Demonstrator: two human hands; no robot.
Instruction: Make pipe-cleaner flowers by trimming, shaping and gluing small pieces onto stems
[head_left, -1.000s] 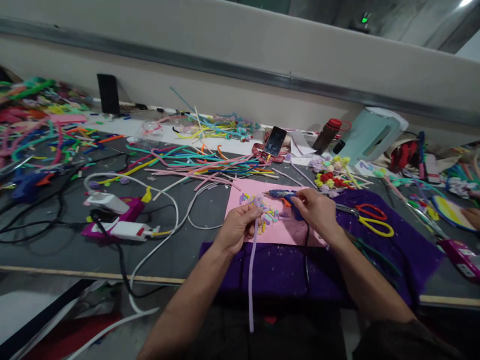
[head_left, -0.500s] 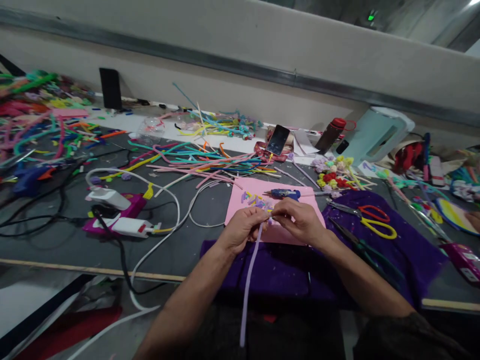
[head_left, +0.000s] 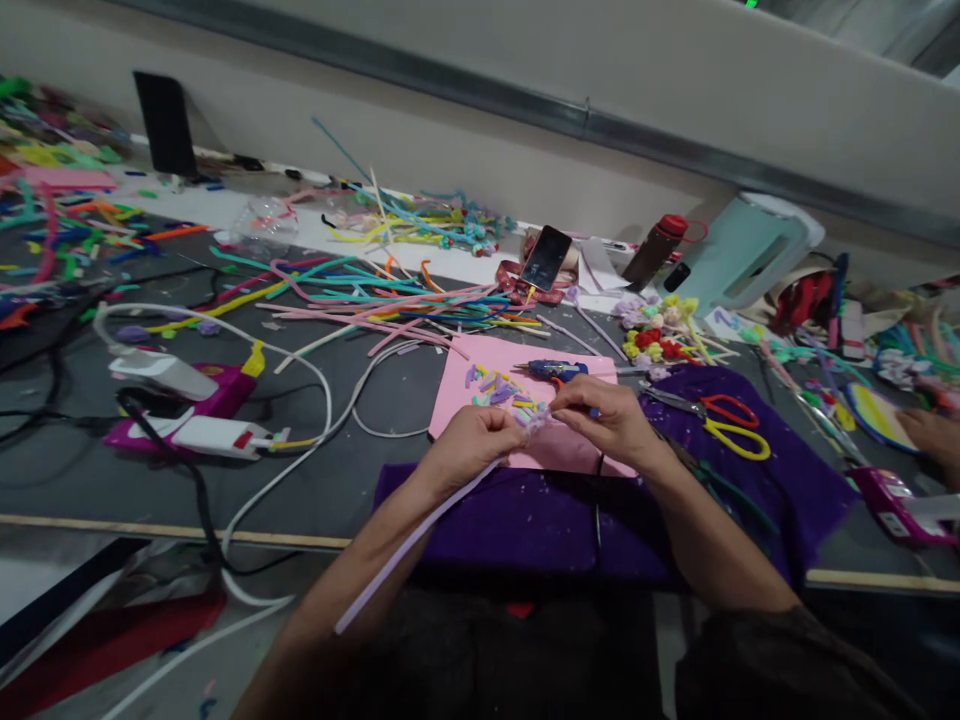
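Note:
My left hand [head_left: 474,448] pinches a lavender pipe cleaner [head_left: 420,545] near its upper end, where a small pale purple tuft shows. Its long stem slants down to the left across my forearm. Just right of the tuft, my right hand [head_left: 606,422] is closed, thumb against fingers; whatever is between them is too small to make out. Beneath both hands lies a pink sheet [head_left: 451,385] bearing several short purple, yellow and green pipe cleaner pieces [head_left: 491,385]. A blue glue gun [head_left: 555,370] rests on the sheet, partly behind my right hand.
Scissors with red and yellow handles [head_left: 731,425] lie on a purple cloth [head_left: 795,470] at right. A power strip [head_left: 217,390] and looping cables occupy the left. Loose pipe cleaners [head_left: 390,300], a phone [head_left: 546,258] and fuzzy flowers [head_left: 660,335] are behind. Another person's hand [head_left: 930,435] is far right.
The pipe cleaner's stem has swung from hanging nearly straight down to slanting left over my forearm. My right fingertips have moved slightly away from my left ones. The view has shifted a little.

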